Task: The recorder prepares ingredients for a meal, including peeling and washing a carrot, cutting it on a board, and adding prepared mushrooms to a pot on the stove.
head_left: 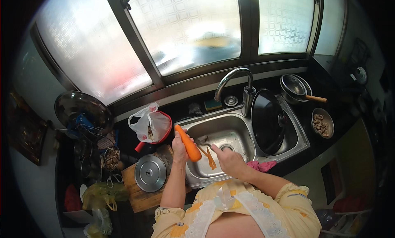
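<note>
Over the left basin of a stainless steel double sink (pixel 213 127), my left hand (pixel 179 147) grips a large orange carrot (pixel 189 145) along its side. My right hand (pixel 230 161) holds a metal peeler (pixel 203 141) by its handle; its head, blurred, is beside the carrot. Orange strips of carrot peel (pixel 210 159) lie below, near the drain (pixel 227 148). Part of the carrot is covered by my left fingers.
A chrome faucet (pixel 247 96) arches behind the basin. A black pan lid (pixel 268 121) leans over the right basin. Left stand a wooden board (pixel 135 198), a round metal lid (pixel 150 173) and a red-rimmed pan (pixel 169 127) with a plastic bag (pixel 148 121). A meat bowl (pixel 322 125) sits right.
</note>
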Demonstrator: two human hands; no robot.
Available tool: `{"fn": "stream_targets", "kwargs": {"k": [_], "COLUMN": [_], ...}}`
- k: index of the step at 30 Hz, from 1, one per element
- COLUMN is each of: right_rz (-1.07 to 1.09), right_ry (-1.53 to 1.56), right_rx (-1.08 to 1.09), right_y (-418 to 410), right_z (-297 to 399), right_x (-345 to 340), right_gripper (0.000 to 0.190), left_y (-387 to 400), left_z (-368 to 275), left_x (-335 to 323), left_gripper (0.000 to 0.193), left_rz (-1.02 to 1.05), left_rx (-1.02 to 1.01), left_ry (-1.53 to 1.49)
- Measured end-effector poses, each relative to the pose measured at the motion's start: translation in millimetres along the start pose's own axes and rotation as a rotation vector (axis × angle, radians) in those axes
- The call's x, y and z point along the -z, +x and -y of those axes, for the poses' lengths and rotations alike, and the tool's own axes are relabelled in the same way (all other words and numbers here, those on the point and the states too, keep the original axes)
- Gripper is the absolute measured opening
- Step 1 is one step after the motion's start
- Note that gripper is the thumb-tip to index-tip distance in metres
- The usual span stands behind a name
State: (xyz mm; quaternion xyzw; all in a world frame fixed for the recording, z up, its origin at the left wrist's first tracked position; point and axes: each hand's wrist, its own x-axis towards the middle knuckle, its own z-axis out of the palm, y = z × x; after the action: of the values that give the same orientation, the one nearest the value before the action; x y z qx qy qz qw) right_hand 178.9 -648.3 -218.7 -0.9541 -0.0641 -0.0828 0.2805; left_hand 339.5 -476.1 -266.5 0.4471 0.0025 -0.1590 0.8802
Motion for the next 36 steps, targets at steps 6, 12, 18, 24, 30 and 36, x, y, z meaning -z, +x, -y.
{"fn": "stream_targets", "kwargs": {"k": [6, 12, 18, 24, 30, 36], "right_rz": [-0.171, -0.186, 0.065, 0.006, -0.143, -0.165], "right_ry": [-0.038, -0.058, -0.034, 0.308, 1.525, 1.406], "right_rx": [0.03, 0.053, 0.086, -0.1, -0.443, -0.3], "right_y": [43, 39, -17, -21, 16, 24], "right_z": [4, 8, 16, -11, 4, 9], "right_x": [-6, -17, -17, -25, -40, -46], "right_gripper": [0.05, 0.052, 0.047, 0.035, 0.027, 0.037], "left_y": [-25, -22, 17, 24, -12, -38], "left_z": [14, 12, -2, -21, -4, -4], "left_x": [-29, -24, 12, 9, -38, -62], "left_gripper": [0.03, 0.028, 0.027, 0.035, 0.044, 0.034], "left_rz": [0.063, 0.09, -0.113, -0.174, -0.039, -0.052], "left_rx": [0.023, 0.039, -0.24, -0.224, -0.06, -0.275], "left_ry": [0.104, 0.119, 0.153, -0.065, -0.192, -0.005]}}
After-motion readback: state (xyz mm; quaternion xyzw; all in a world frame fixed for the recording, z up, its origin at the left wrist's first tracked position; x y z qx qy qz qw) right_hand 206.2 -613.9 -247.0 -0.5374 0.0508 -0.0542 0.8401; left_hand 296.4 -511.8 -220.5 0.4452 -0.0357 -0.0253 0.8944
